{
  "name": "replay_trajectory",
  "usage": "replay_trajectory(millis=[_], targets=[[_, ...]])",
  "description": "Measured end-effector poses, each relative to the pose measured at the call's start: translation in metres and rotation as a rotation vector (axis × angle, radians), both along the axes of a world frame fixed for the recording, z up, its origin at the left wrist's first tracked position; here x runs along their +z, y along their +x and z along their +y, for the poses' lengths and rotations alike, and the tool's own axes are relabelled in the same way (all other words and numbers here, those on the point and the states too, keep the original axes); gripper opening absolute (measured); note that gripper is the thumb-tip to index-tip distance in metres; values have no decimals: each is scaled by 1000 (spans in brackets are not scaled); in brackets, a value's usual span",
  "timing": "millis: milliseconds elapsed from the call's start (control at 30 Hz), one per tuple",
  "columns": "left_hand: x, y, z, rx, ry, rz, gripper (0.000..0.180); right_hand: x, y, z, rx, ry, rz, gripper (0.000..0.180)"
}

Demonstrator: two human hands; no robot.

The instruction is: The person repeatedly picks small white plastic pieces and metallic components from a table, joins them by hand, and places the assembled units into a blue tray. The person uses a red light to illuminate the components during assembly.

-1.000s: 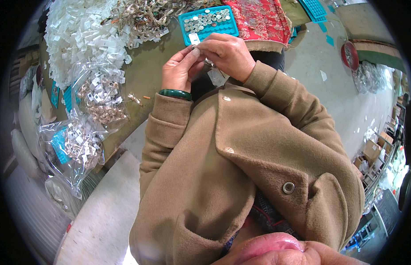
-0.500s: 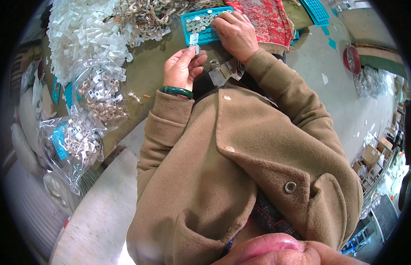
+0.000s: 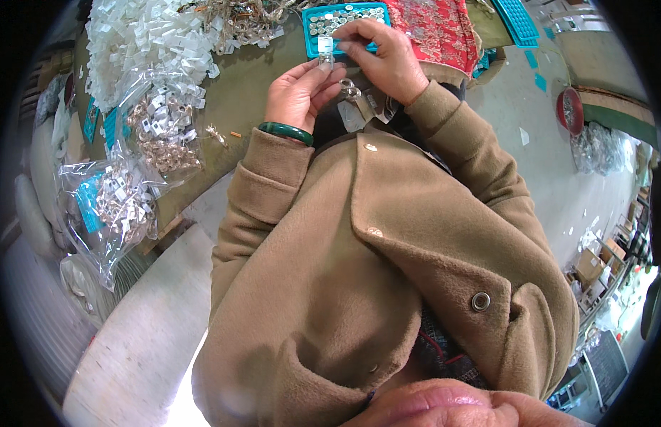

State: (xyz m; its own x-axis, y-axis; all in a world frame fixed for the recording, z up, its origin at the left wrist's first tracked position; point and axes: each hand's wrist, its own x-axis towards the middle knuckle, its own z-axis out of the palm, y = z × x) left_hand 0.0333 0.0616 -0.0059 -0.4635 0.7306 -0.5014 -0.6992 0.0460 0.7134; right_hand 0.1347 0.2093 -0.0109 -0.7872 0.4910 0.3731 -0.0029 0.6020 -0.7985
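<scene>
Centrally, at the far side of the scene, a small clear plastic piece with a white top (image 3: pixel 324 51) is held between both hands over the olive-green worktable (image 3: pixel 238 107). The left hand (image 3: pixel 302 92) is seen with its fingers curled upward, its fingertips pinching the lower end of the piece, and a dark green bangle (image 3: pixel 286 132) is worn at its wrist. The right hand (image 3: pixel 384 57) is closed around the piece's upper end from the right, the thumb and forefinger pressed against the white top. Just below the hands, a small metal ring (image 3: pixel 349 89) and a clear little plastic bag (image 3: pixel 355 112) are seen against the dark lap area; whether they are touched by either hand cannot be told.

Just beyond the hands, a teal plastic tray filled with rows of small round metal parts (image 3: pixel 344 21) is set on the table, touching a red patterned cloth cushion (image 3: pixel 433 28) on its right. To the far left, a heap of small white translucent plastic pieces (image 3: pixel 142 43) is piled, and nearer, clear plastic bags of gold-coloured metal fittings (image 3: pixel 160 132) are laid along the table's left edge. Both forearms are covered by the sleeves of a tan woollen coat (image 3: pixel 387 270), which fills the near middle of the view.
</scene>
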Motion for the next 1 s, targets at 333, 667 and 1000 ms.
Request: replay_trajectory(millis=[333, 667, 1000], targets=[[-1, 7, -5, 2, 38, 68, 25, 5, 3, -15, 18, 456, 150, 21], [-2, 26, -4, 207, 88, 366, 29, 12, 8, -16, 137, 139, 31, 19], [9, 20, -8, 127, 173, 330, 27, 12, 2, -13, 270, -758, 51, 32]])
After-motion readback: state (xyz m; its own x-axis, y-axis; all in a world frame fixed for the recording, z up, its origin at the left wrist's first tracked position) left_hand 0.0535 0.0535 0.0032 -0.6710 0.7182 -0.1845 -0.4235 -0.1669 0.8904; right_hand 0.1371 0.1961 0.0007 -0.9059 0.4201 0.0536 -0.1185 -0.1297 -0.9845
